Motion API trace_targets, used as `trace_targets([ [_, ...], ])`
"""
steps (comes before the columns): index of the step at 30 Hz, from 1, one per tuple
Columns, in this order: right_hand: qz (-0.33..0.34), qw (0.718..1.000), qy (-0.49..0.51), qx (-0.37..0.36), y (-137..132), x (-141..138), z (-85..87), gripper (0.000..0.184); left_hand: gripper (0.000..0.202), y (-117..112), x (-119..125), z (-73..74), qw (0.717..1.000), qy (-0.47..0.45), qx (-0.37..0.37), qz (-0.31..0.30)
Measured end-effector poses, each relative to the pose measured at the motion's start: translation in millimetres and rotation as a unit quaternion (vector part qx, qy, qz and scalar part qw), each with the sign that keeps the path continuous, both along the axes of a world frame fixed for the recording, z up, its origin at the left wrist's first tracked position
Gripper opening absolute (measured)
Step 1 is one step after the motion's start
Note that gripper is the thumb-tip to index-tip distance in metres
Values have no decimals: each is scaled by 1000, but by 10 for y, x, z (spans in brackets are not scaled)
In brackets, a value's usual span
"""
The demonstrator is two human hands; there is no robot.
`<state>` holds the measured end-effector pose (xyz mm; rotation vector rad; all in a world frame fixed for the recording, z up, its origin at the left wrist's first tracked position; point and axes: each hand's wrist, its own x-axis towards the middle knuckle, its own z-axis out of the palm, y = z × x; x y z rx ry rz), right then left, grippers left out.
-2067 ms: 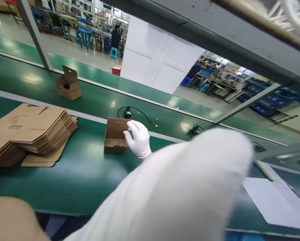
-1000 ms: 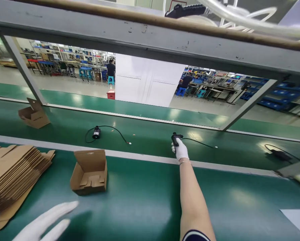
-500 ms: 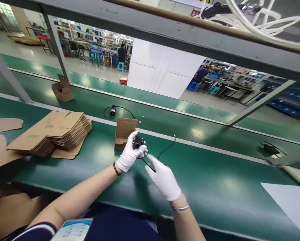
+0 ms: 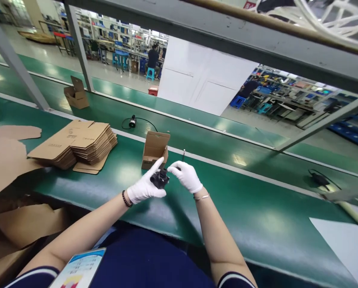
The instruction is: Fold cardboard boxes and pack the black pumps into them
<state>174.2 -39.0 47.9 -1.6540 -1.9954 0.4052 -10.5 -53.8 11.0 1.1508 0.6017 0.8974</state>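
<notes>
Both my hands wear white gloves and meet over the near green table. My left hand [image 4: 143, 188] is closed round a small black device [image 4: 159, 179] with a cable. My right hand [image 4: 185, 176] pinches that cable beside the device; the cable's free end [image 4: 184, 152] sticks up behind my fingers. Just behind my hands stands an open brown carton [image 4: 154, 150] with its flap raised.
A stack of flat cartons [image 4: 77, 143] lies to the left. On the far belt rest another black device with cable [image 4: 132, 121], an open carton [image 4: 76, 94] and a further device [image 4: 318, 178] at right. White paper [image 4: 343, 244] lies near right. People sit at distant benches.
My right hand fetched the black device from the belt and passed it to my left hand. My right hand has now closed in on the cable, and most of the loose cable is gathered.
</notes>
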Motion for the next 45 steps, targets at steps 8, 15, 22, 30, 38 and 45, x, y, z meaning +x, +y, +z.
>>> trace_targets([
  [8,263,932,-225,110,-353,-259,59,24,34,428,-296,80,920,-280,-225,157],
  [15,242,932,-176,204,21,-280,577,22,129,571,-292,49,994,-13,39,98],
  [22,121,982,142,-18,641,-267,123,25,97,440,-343,102,991,49,120,31],
  [30,232,963,-92,103,63,-367,-165,29,60,624,-372,52,961,-192,-102,170],
  [38,79,988,19,128,321,-562,56,38,91,509,-131,-35,970,31,74,230],
  [45,117,985,-73,106,964,-351,343,33,68,823,-354,-5,825,366,335,272],
])
